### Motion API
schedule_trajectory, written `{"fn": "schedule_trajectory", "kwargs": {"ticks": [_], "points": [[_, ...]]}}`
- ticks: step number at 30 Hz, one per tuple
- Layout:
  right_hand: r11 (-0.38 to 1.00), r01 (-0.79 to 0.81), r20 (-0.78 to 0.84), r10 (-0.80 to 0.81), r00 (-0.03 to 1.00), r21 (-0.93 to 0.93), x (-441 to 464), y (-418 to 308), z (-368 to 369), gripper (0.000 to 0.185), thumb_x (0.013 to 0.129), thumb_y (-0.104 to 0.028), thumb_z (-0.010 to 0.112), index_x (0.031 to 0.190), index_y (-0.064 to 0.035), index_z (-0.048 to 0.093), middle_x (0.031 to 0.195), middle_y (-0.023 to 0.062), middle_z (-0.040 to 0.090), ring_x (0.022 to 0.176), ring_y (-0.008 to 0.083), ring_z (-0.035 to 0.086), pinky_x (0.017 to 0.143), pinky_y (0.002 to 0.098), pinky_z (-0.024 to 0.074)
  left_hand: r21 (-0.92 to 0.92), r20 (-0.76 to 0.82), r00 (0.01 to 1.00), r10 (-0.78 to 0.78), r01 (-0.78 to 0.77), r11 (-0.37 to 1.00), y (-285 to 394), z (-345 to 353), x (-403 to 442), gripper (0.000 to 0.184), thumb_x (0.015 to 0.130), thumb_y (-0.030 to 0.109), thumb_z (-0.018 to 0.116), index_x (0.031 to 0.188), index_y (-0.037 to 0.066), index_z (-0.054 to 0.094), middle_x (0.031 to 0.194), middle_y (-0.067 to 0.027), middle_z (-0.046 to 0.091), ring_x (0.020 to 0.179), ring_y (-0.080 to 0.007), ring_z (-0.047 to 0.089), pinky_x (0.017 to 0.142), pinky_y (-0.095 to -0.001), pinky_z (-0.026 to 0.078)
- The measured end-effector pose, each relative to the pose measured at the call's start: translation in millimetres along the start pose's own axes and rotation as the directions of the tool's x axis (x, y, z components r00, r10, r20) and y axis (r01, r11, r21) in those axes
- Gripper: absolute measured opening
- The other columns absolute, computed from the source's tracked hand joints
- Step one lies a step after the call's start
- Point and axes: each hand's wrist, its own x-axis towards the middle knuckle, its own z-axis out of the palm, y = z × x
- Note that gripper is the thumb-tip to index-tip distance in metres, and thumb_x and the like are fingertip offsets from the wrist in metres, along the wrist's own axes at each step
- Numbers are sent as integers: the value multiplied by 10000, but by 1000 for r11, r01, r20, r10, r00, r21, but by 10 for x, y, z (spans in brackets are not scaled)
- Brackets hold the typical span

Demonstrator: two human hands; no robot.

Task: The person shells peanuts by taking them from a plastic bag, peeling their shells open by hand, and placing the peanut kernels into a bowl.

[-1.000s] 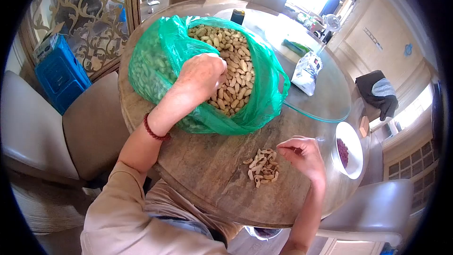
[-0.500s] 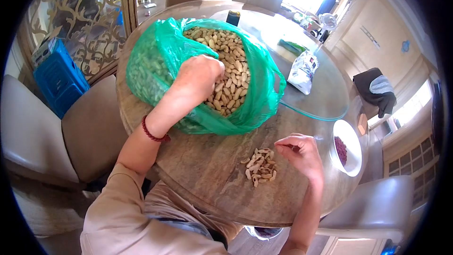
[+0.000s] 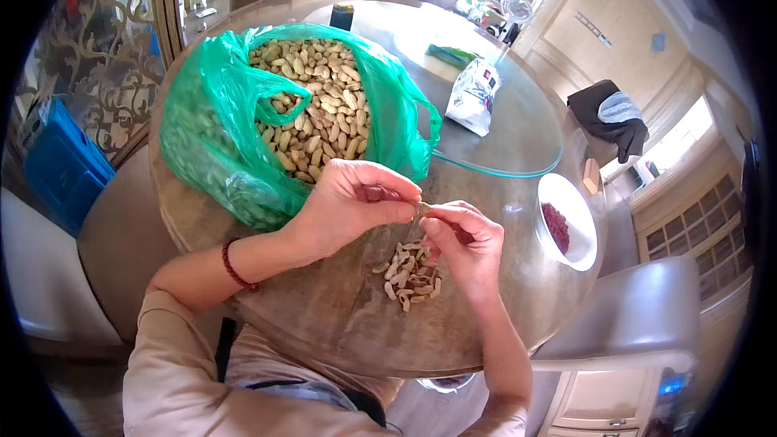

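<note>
My left hand (image 3: 350,201) and my right hand (image 3: 469,241) meet fingertip to fingertip over the table, both pinching one small peanut (image 3: 422,209) that is mostly hidden by the fingers. Just below them lies a loose pile of peanut shells (image 3: 410,277). Behind my left hand stands a green plastic bag (image 3: 210,142), its mouth wide, full of unshelled peanuts (image 3: 324,105). To the right of my right hand is a white bowl (image 3: 584,236) with dark red kernels (image 3: 555,225) inside.
A round table (image 3: 324,316) bears a glass disc, a white packet (image 3: 475,97), a green packet (image 3: 451,54) and a dark jar (image 3: 342,16). A small wooden block (image 3: 592,176) lies near the right edge. Chairs surround the table; a blue box (image 3: 65,166) stands left.
My left hand has come out of the bag toward my right hand, and they now hold a peanut together. The camera view has shifted, so the table scene appears further left.
</note>
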Motion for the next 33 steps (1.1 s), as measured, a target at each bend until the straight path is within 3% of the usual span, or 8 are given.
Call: {"fn": "schedule_trajectory", "kwargs": {"ticks": [3, 5, 11, 16, 21, 23, 33], "points": [[999, -16, -32, 17, 999, 30, 0, 9, 6, 131, 823, -24, 668, 951, -6, 684, 866, 35, 621, 671, 60, 588, 505, 179, 483, 12, 9, 1000, 5, -5, 1000, -85, 36, -22, 201, 762, -66, 688, 952, -4, 675, 874, -60, 671, 802, -98, 627, 724, -229, 522], [999, -25, -49, 26, 998, 34, 2, -9, 17, 125, 823, -19, 667, 945, -2, 683, 865, 36, 620, 668, 61, 587, 505, 180, 486, 48, 36, 998, 45, -47, 998, -136, 52, -34, 181, 770, -42, 688, 941, 16, 681, 834, -24, 660, 761, -56, 603, 663, -198, 501], [998, -55, -49, 57, 997, 27, -15, -35, 51, 117, 816, -7, 676, 932, 0, 681, 817, 36, 623, 629, 63, 579, 497, 183, 482, 81, 42, 983, 178, -181, 980, -218, 115, -54, 195, 775, -38, 686, 965, 8, 675, 858, -34, 627, 754, -51, 583, 657, -198, 496], [987, -123, 2, 124, 992, 101, -14, 8, 36, 97, 816, -13, 679, 908, 17, 667, 786, 47, 630, 598, 64, 567, 463, 185, 452, 125, 33, 995, 96, -99, 987, -223, 120, -66, 225, 767, -38, 688, 983, 23, 678, 858, -45, 631, 755, -64, 590, 658, -202, 495], [995, -77, -1, 77, 997, 71, -15, 32, 5, 60, 823, -18, 672, 865, 19, 649, 713, 36, 622, 548, 56, 549, 450, 183, 435, 169, 58, 998, 8, -18, 985, -206, 126, -71, 268, 765, -22, 689, 1027, 33, 677, 823, -56, 666, 744, -65, 599, 651, -214, 495], [994, -98, 20, 97, 995, 39, -14, 19, -6, 53, 824, -20, 669, 854, 15, 642, 683, 28, 615, 531, 54, 542, 448, 182, 432, 334, 112, 976, 186, -213, 918, -223, 121, -71, 281, 767, -2, 692, 1043, 45, 680, 815, -72, 687, 720, -65, 602, 634, -223, 491], [991, -132, 13, 132, 991, 12, -30, 90, 57, 80, 833, -45, 670, 802, 0, 611, 627, -14, 571, 506, 20, 491, 432, 172, 382, 376, 89, 983, 160, -182, 909, -235, 114, -81, 190, 752, 26, 710, 942, 37, 705, 763, -77, 686, 661, -72, 600, 581, -225, 473]]}}
